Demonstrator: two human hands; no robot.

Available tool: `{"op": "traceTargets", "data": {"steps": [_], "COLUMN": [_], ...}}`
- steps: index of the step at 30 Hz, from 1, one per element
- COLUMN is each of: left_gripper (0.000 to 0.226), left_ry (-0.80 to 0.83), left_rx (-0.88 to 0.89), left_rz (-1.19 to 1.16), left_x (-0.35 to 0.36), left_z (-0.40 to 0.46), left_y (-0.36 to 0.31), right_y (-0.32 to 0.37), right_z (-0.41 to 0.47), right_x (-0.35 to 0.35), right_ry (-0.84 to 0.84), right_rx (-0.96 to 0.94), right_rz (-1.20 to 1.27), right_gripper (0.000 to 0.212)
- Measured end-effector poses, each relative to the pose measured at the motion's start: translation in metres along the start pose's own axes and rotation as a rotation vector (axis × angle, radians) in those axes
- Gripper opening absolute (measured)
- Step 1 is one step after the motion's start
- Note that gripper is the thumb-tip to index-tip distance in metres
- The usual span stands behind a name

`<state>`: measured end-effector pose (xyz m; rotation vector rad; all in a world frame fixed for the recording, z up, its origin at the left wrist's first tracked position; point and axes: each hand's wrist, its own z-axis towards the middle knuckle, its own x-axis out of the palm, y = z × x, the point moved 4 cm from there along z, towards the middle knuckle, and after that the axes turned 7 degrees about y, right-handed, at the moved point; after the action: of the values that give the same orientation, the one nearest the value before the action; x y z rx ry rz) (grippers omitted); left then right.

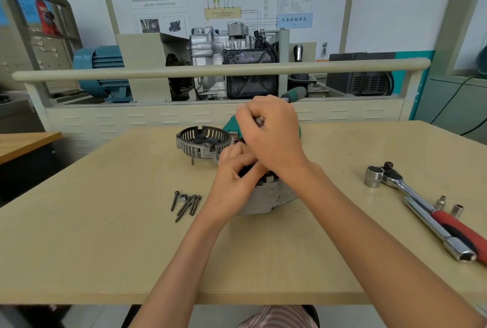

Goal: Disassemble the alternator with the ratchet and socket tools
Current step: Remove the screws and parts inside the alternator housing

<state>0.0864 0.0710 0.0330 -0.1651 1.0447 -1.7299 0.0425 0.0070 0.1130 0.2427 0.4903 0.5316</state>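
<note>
Alternator body point(263, 196) sits mid-bench point(105, 248). Left to right: loose bolts point(187, 202); detached slotted end cover point(203, 143); left hand point(234, 177) gripping the body's top; right hand point(274, 138) curled round a green-handled tool point(295, 94) (tip hidden); ratchet point(421, 203) with socket point(373, 176).
</note>
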Motion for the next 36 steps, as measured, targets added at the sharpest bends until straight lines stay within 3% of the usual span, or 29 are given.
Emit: {"op": "traceTargets", "data": {"steps": [2, 5, 7, 9, 14, 16, 19, 22, 24, 28, 33, 36], "left_gripper": [0.032, 0.043, 0.040, 0.037, 0.016, 0.010, 0.020, 0.029, 0.038, 0.029, 0.016, 0.018], "left_ry": [-0.018, -0.045, -0.066, -0.071, -0.006, 0.019, -0.003, -0.036, -0.055, -0.072, 0.022, 0.018], "left_rx": [0.007, 0.003, 0.010, -0.015, -0.054, -0.046, -0.009, 0.011, 0.011, 0.008, -0.037, -0.010], "left_rz": [0.000, -0.003, -0.016, -0.047, -0.018, -0.002, 0.002, -0.012, -0.020, -0.045, -0.003, 0.003], "left_x": [0.000, 0.002, 0.002, 0.003, 0.001, 0.001, 0.001, 0.001, 0.002, 0.002, 0.000, -0.001], "left_z": [0.000, 0.001, 0.001, 0.001, 0.000, 0.000, -0.001, 0.001, 0.002, 0.001, 0.000, 0.000], "left_y": [0.000, 0.002, 0.002, 0.002, -0.004, -0.004, -0.001, 0.001, 0.003, 0.000, 0.000, -0.001], "right_y": [0.001, 0.002, 0.004, 0.004, -0.002, -0.004, -0.003, -0.001, 0.000, -0.003, -0.009, -0.007], "right_z": [-0.004, -0.010, -0.010, -0.007, -0.003, -0.002, -0.005, -0.008, -0.008, 0.000, 0.001, 0.000], "right_x": [0.000, 0.003, 0.004, 0.003, -0.004, -0.005, -0.005, 0.000, 0.004, 0.001, -0.003, -0.005], "right_ry": [-0.015, -0.011, 0.023, 0.049, 0.029, 0.037, 0.016, -0.024, -0.014, 0.058, 0.100, 0.093], "right_rx": [0.020, 0.085, 0.114, 0.103, -0.004, 0.001, -0.019, 0.027, 0.061, 0.028, 0.015, -0.008], "right_rz": [-0.188, -0.677, -0.775, -0.663, 0.008, 0.115, -0.013, -0.452, -0.590, -0.271, 0.219, 0.164], "right_gripper": [0.037, 0.023, 0.024, 0.023, 0.035, 0.036, 0.034, 0.026, 0.024, 0.040, 0.041, 0.039]}}
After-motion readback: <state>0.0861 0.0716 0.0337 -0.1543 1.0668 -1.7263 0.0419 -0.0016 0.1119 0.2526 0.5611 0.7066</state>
